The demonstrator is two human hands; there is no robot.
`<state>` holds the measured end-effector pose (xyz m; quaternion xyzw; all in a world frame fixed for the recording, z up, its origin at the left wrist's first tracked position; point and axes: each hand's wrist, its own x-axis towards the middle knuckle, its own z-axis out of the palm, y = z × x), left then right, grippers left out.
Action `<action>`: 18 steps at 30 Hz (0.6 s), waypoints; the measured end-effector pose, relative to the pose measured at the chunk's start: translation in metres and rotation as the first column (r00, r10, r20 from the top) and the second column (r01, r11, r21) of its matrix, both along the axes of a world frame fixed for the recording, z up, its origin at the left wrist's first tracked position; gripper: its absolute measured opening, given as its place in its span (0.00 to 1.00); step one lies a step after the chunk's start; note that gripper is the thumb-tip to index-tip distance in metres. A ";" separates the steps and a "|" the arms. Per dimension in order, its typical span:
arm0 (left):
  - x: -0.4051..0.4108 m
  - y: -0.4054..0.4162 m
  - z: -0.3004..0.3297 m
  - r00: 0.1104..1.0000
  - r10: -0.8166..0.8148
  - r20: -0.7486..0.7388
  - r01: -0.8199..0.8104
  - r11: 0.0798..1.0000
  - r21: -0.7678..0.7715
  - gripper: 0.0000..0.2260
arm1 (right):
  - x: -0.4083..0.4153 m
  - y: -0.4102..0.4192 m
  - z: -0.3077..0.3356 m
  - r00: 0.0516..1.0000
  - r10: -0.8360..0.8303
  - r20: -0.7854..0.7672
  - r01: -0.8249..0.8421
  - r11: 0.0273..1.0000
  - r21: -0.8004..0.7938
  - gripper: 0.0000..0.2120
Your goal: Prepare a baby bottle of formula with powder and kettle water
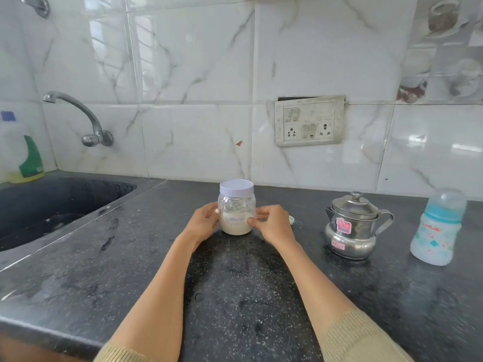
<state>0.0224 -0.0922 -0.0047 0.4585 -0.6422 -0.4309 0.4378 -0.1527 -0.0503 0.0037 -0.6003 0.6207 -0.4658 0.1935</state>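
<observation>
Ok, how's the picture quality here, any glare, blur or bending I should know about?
Head view: window glare on the wall tiles; wide-angle bending curves the countertop edge and tile lines; the baby bottle at the right edge looks soft and tilted; the formula jar held by both hands is sharp, its label readable.

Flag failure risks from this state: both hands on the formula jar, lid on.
1. The countertop looks wet near the sink; the formula jar, held by left hand and right hand, could slip when its lid is twisted.
2. The kettle stands close beside the right forearm; an elbow swing might knock it.
3. The capped baby bottle sits furthest right, a reach past the kettle.
</observation>
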 end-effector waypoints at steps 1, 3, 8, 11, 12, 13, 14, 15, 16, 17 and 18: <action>0.000 -0.001 0.000 1.000 0.003 0.012 -0.003 1.000 0.000 0.15 | -0.001 -0.001 0.000 1.000 0.001 -0.004 -0.001 1.000 0.000 0.20; 0.000 -0.004 -0.001 1.000 0.002 0.021 -0.002 1.000 0.000 0.15 | -0.001 -0.004 -0.002 1.000 -0.005 -0.014 0.005 1.000 -0.005 0.20; 0.001 -0.008 -0.005 1.000 0.007 0.006 -0.007 1.000 0.010 0.16 | 0.001 -0.005 -0.004 1.000 0.003 -0.027 -0.003 1.000 -0.010 0.20; 0.000 -0.005 -0.005 1.000 0.019 0.006 -0.019 1.000 0.014 0.16 | 0.002 -0.003 -0.004 1.000 0.005 -0.024 -0.005 1.000 -0.004 0.19; 0.000 -0.008 -0.007 1.000 0.017 0.008 -0.017 1.000 0.011 0.16 | 0.001 -0.005 -0.005 1.000 0.012 -0.029 -0.012 1.000 -0.011 0.19; 0.001 -0.008 -0.009 1.000 0.025 0.017 -0.025 1.000 0.005 0.16 | 0.002 -0.001 -0.003 0.999 0.022 -0.031 -0.022 1.000 -0.002 0.18; 0.002 -0.009 -0.011 0.999 0.036 0.011 -0.036 0.999 0.002 0.17 | 0.002 0.000 -0.003 0.999 0.026 -0.032 -0.027 1.000 -0.009 0.18; 0.003 -0.007 -0.010 0.998 0.057 0.012 -0.057 0.998 0.003 0.17 | 0.003 0.002 -0.002 0.999 0.025 -0.031 -0.025 1.000 -0.002 0.18; 0.004 -0.007 -0.013 0.996 0.087 0.010 -0.087 0.996 -0.006 0.19 | 0.002 0.003 -0.004 0.999 0.024 -0.027 -0.025 1.000 -0.014 0.18; 0.004 -0.002 -0.013 0.989 0.149 -0.003 -0.149 0.989 0.001 0.20 | 0.003 0.008 -0.003 1.000 0.000 -0.010 0.000 1.000 -0.006 0.19; 0.005 0.002 -0.012 0.978 0.207 -0.032 -0.208 0.978 -0.001 0.21 | 0.002 0.009 -0.002 1.000 -0.017 0.006 0.017 1.000 -0.017 0.20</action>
